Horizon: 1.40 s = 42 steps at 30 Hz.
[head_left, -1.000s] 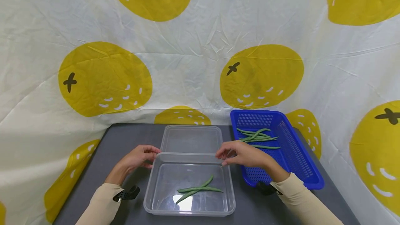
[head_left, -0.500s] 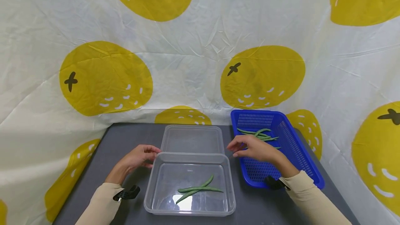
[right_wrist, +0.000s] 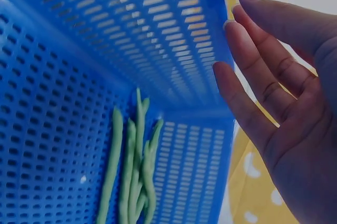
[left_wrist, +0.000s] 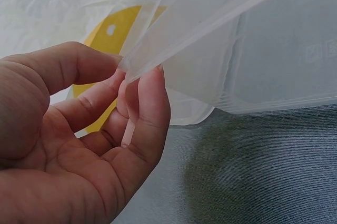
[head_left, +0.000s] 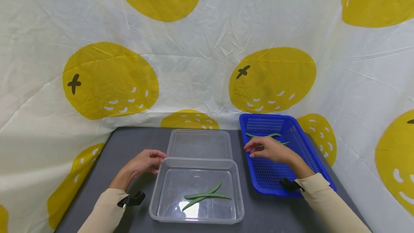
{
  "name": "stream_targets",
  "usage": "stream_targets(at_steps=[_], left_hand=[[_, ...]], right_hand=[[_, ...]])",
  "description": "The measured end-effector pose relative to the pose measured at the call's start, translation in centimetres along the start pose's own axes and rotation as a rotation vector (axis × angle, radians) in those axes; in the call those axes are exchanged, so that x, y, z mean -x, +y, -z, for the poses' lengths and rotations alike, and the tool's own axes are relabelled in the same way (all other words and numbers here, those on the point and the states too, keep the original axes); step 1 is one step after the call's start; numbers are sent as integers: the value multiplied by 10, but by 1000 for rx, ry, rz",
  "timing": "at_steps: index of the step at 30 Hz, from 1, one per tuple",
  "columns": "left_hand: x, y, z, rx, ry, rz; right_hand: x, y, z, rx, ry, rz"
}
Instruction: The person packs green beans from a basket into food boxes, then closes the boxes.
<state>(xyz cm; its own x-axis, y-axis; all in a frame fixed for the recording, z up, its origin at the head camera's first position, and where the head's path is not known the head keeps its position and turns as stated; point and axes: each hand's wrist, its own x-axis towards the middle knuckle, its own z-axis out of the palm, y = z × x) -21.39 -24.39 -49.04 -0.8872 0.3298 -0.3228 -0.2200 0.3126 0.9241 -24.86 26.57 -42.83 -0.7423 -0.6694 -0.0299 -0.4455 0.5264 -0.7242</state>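
Note:
A clear plastic container (head_left: pixel 161 197) sits on the grey table near me, with three green beans (head_left: pixel 205 196) lying in it. My left hand (head_left: pixel 154 159) pinches its far left corner; in the left wrist view the thumb and fingers (left_wrist: pixel 142 92) close on the container rim (left_wrist: pixel 174 40). My right hand (head_left: pixel 258 149) hovers over the blue basket (head_left: pixel 320 177), fingers straight, holding nothing. Several green beans (head_left: pixel 277 135) lie at the basket's far end, partly hidden by that hand. In the right wrist view the open right hand (right_wrist: pixel 263 87) is above the beans (right_wrist: pixel 131 176).
A clear lid (head_left: pixel 198 144) lies flat just behind the container. The grey table (head_left: pixel 136 141) is hemmed in by a white cloth with yellow fruit prints (head_left: pixel 110 82) at the back and on both sides. The basket stands at the table's right edge.
My right hand has left the container's far right corner and moved right and back over the blue basket, above the beans. The left hand keeps its hold.

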Motion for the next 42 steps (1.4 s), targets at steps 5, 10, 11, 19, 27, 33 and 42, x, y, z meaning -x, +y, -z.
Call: stream_targets(at_steps=[5,10,11,19,27,33,42], left_hand=[[0,1,0,8,-4,3],[0,0,1,13,-4,5],[0,-1,1,12,-4,2],[0,-3,1,15,-7,-15],[1,-1,1,13,-17,-24],[1,-1,1,17,-26,-26],[0,-1,1,40,-40,-35]], right_hand=[[2,12,5,41,30,-27],[5,22,10,30,39,-33],[5,24,10,24,38,-38],[9,45,17,47,58,-73],[13,63,24,64,63,-72],[17,71,25,71,67,-88],[23,84,26,63,74,-124]])
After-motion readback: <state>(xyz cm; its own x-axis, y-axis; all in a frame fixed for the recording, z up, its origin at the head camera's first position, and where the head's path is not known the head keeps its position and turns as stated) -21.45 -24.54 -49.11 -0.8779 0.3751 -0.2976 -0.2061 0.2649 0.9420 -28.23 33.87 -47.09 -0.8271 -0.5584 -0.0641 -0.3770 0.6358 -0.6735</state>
